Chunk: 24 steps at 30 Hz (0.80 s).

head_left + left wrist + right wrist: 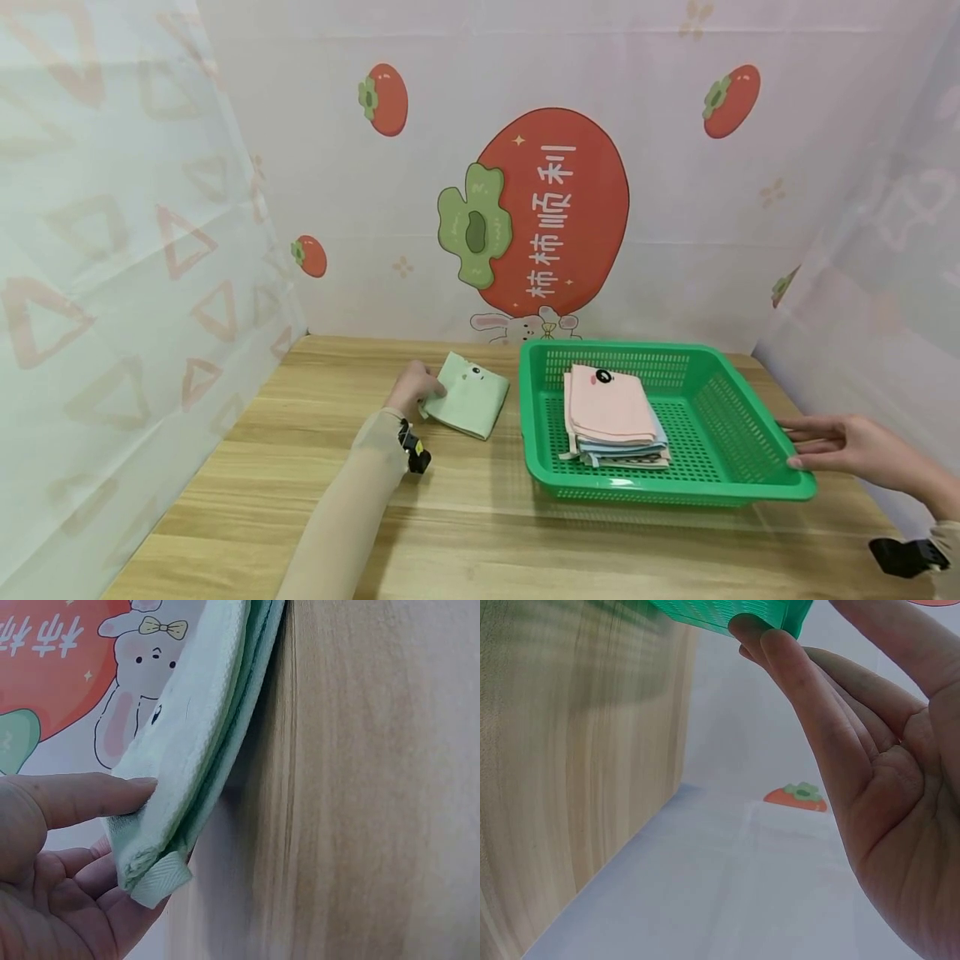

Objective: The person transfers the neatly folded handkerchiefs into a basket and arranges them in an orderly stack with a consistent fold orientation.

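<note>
A folded pale green towel (468, 397) with a small embroidered face lies left of the basket. My left hand (414, 388) pinches its left corner, thumb on top and fingers underneath; the left wrist view shows the towel's layered edge (196, 761) and a white loop, with that end raised off the wood. At the right, my right hand (847, 446) holds the rim of a green plastic basket (667, 487), its fingers under the edge. Inside the basket, at the left, sits a stack of folded towels (611, 404), pink on top with blue and other layers below.
The wooden table (247, 500) carries the basket and the green towel. White printed cloth walls (315, 108) with persimmon drawings close off the back and both sides. The right wall (885, 250) stands close to my right hand.
</note>
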Available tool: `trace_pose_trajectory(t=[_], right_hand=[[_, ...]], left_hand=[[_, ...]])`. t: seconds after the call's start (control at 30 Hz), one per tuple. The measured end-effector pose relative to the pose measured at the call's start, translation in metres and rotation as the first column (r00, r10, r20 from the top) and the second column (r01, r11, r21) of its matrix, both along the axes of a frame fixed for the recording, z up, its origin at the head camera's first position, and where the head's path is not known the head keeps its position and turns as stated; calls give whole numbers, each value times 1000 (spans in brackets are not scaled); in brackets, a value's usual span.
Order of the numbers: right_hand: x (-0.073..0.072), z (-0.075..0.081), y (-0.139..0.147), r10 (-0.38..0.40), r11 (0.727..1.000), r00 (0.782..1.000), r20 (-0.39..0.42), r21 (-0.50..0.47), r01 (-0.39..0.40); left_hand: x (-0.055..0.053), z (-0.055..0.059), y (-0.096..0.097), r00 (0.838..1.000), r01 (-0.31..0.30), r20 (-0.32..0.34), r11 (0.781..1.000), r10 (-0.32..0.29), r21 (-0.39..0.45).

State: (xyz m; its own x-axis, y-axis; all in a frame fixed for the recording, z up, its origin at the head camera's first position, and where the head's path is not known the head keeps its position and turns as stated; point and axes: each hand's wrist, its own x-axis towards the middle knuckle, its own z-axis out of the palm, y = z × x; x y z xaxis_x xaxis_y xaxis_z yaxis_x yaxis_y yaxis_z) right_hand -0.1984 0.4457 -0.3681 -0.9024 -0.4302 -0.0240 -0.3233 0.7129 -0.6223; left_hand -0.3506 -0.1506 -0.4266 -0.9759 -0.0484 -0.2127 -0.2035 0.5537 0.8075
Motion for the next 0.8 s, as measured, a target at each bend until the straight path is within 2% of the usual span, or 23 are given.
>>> trace_pose_trajectory(t=[0.33,0.53,0.8], right_hand=[[-2,-2,2,9,1000,1000,-3,-9,-9],[-2,-2,3,21,999,1000,-8,-23,-22],[-2,-2,3,11,1000,1000,-11,-1,-11]], left_hand=[[2,5,0,1000,14,-13,1000,-14,-10],[3,8,1,1000,3,3,998,-3,59],[3,9,1,999,-23,28,994,20,103]])
